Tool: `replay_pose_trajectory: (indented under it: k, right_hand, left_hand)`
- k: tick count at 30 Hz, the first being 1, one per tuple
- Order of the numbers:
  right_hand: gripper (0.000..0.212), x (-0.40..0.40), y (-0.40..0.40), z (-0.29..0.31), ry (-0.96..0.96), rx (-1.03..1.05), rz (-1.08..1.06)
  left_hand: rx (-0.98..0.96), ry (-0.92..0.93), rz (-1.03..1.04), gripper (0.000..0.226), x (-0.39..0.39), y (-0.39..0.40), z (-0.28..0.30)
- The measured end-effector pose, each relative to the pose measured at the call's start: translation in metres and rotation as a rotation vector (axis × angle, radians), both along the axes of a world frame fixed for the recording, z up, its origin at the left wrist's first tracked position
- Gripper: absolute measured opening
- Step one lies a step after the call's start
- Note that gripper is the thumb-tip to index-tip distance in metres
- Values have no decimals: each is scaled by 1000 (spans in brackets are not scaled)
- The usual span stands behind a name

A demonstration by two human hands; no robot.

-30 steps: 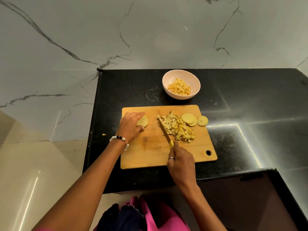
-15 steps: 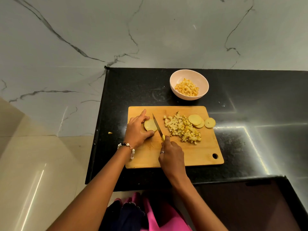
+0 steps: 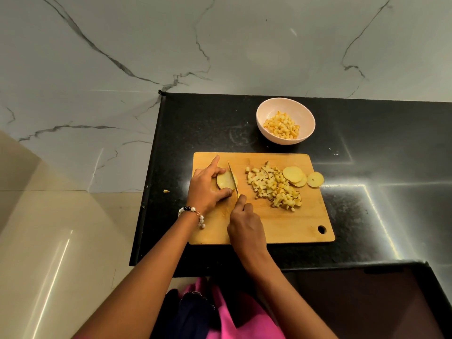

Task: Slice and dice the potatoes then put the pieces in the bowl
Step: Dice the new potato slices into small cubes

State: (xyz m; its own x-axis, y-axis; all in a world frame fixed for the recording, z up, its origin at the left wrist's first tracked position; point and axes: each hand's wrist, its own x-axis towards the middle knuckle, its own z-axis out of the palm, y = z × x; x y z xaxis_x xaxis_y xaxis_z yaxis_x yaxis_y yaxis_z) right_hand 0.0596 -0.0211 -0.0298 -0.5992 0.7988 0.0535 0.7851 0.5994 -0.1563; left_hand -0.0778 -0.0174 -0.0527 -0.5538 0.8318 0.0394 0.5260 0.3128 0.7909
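On the cutting board [image 3: 281,223], we see the left hand [image 3: 208,189] holding a potato piece [image 3: 225,180]; the right hand [image 3: 245,222] grips the knife [image 3: 232,177] against it.

Cutting board [image 3: 288,223]: pale wood, matt, with visible grain and a worn, lighter patch near its middle. Countertop [image 3: 208,123]: black speckled stone, polished, throwing back bright streaks of light; wall [image 3: 146,45] behind it: white marble-look slabs with grey veining, smooth and faintly glossy. Bowl [image 3: 263,111]: pale pink, smooth, low sheen, plastic or ceramic not distinguishable; knife blade [image 3: 232,176]: thin bright metal; bracelet [image 3: 193,212]: glossy white and black beads.
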Motion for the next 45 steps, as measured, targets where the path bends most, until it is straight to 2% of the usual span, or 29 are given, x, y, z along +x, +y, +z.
replay_pose_trajectory:
  k: [2,6,9,12,16,26,45]
  right_hand:
    - [41,9,-4,1,-8,11,-10]
    - [67,36,-24,-3,-29,-100,-42]
    - [62,42,-23,-1,-20,-114,-44]
    - [50,39,-14,9,105,-201,-60]
    - [44,26,-2,6,157,-158,-41]
    - [52,13,11,1,107,-157,-12]
    - [48,-2,7,10,24,-157,7]
  left_hand:
    - [-1,8,9,98,1,0,-1]
    - [5,18,14,98,2,0,-2]
    - [-4,24,13,97,2,0,-1]
    - [-16,10,9,97,3,-1,0]
    - [-35,5,-6,97,1,-1,0]
    - [-37,-15,7,95,1,-1,0]
    - [-25,-21,20,93,0,0,-1]
